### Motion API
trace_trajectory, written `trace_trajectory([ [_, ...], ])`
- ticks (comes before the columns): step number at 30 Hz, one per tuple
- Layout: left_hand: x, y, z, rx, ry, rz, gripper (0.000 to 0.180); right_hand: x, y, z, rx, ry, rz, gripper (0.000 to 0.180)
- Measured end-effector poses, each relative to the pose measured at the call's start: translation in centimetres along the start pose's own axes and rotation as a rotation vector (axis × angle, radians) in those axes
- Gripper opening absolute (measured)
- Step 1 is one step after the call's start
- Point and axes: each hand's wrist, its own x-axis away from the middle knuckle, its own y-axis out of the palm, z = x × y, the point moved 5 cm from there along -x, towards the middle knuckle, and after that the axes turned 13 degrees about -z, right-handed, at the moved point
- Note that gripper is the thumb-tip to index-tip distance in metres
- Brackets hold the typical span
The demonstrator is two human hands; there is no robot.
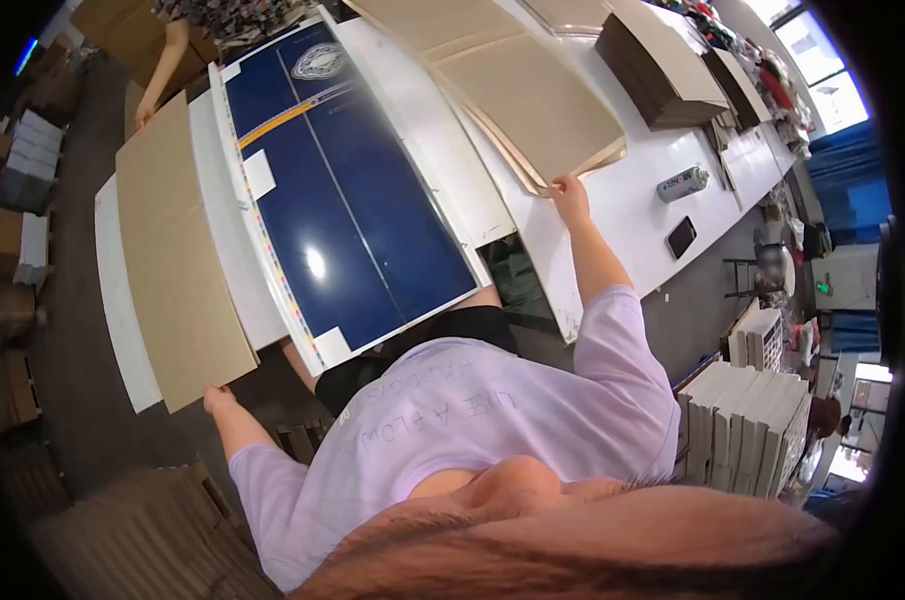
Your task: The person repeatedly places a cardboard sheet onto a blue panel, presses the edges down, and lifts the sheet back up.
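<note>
My left hand pinches the near corner of a long brown cardboard sheet, which lies over a white sheet on the left. A co-worker's hand is at that sheet's far end. My right hand is closed on the near corner of a thin cardboard piece on a loose pile at the right. Between my arms lies a dark blue printed sheet with white edges, an orange stripe and a pale oval emblem. Both thumbs are only partly visible.
On the white table stand a spray can, a black phone and a tall cardboard stack. White-edged boards are piled at lower right. Stacked cardboard is behind my left arm, and more stacks line the left side.
</note>
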Motion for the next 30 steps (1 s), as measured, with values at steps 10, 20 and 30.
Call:
trace_trajectory([
  [10,18.1,10.7,4.4,-0.532,-0.029,0.425,0.040,-1.1,-0.7,-3.1,0.507,-0.357,0.085,0.013],
  [20,52.4,45.0,-15.8,-0.511,-0.023,-1.737,0.043,0.8,-5.7,-7.5,0.561,-0.547,0.458,0.004],
  [30,69.8,58.4,-29.7,-0.218,-0.831,-1.647,0.029,6.4,-5.7,-16.1,0.550,-0.879,0.648,0.016],
])
